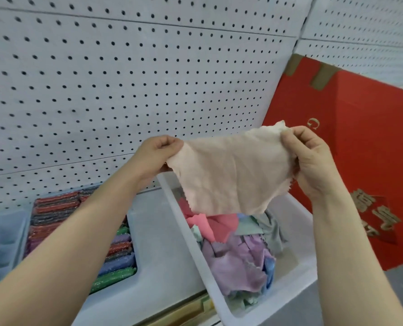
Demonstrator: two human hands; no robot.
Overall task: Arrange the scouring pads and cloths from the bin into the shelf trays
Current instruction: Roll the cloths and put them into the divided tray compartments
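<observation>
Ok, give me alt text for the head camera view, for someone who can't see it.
Two hands, left hand and right hand, hold a pale peach cloth stretched by its top corners above a white bin of mixed pastel cloths. To the left, a tray holds rows of glittery scouring pads; behind are a pegboard wall and a red carton.

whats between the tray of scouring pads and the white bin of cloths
In the head view, only a bare strip of grey shelf surface lies between the tray of scouring pads and the white bin; the left forearm crosses above it.
</observation>
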